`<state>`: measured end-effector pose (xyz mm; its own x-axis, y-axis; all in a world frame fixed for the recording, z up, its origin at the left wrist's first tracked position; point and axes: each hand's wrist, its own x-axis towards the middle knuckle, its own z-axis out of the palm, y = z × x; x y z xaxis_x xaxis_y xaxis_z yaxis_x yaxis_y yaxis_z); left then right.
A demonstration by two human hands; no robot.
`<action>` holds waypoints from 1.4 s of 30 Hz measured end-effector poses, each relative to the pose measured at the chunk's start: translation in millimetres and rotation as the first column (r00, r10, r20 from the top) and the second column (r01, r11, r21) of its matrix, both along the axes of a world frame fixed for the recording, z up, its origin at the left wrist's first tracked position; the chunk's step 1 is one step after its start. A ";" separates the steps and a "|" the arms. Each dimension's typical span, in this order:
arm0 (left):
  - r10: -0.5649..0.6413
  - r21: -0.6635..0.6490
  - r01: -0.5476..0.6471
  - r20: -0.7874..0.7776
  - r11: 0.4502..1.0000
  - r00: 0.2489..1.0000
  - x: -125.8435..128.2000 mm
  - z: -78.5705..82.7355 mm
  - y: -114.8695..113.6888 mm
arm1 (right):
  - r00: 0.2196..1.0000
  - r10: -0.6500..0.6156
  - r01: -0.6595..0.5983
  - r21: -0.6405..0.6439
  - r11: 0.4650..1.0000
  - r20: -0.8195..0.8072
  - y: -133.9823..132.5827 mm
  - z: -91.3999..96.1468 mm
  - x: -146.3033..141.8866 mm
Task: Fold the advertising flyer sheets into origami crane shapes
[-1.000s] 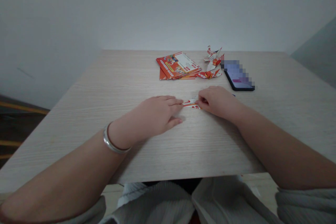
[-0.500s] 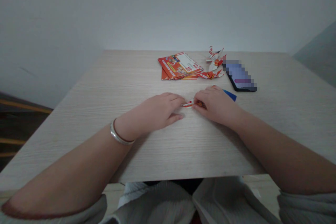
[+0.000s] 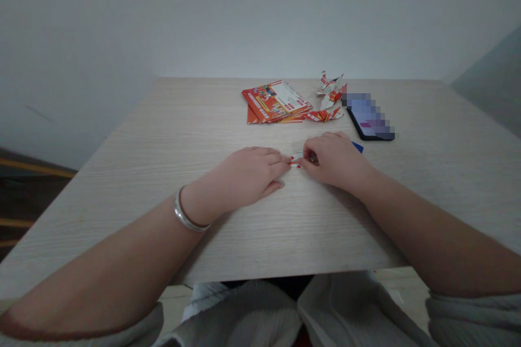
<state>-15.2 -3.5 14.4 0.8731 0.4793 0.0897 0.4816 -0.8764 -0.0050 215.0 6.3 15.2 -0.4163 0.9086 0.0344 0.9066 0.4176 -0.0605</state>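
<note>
On the table in front of me lies a narrow strip of folded paper (image 3: 296,156), white with red marks. My right hand (image 3: 336,158) is closed on it, thumb and curled fingers pinching; the palm hides most of the sheet. A blue corner of paper (image 3: 357,147) sticks out beyond the knuckles. My left hand (image 3: 254,176), with a silver bangle (image 3: 185,214) at the wrist, rests flat from the left. Its outstretched fingertips press the strip's left end, and the thumb lies apart on the table.
Farther back is a stack of red and orange printed sheets (image 3: 277,102). Crumpled or folded paper shapes (image 3: 329,98) lie beside it. To their right is a phone (image 3: 369,117) with a blurred screen. A wall (image 3: 285,16) rises behind the table (image 3: 183,119).
My left fingertips have shifted slightly right onto the paper strip, closer to my right hand. Less of the blue corner shows now, and more white shows between the hands.
</note>
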 end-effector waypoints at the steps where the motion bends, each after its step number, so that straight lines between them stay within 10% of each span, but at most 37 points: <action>1: 0.001 -0.003 -0.001 -0.006 1.000 1.000 0.1 1.2 -0.6 | 1.000 -0.001 0.001 0.008 1.000 0.010 0.4 -0.9 1.0; 12: 0.050 0.025 -0.049 -0.026 0.998 0.998 10.4 -2.9 -7.6 | 0.922 0.329 -0.254 0.324 0.911 -0.204 28.4 -29.4 5.6; 21: 0.017 -0.054 -0.017 -0.006 0.998 1.000 2.6 -16.0 -4.9 | 0.955 0.010 0.057 0.214 0.975 -0.297 28.6 -28.2 25.9; 42: -0.021 0.009 0.021 0.040 1.000 0.999 13.1 -15.1 -1.0 | 0.856 -0.211 0.212 -0.052 0.976 -0.471 34.9 -26.5 26.2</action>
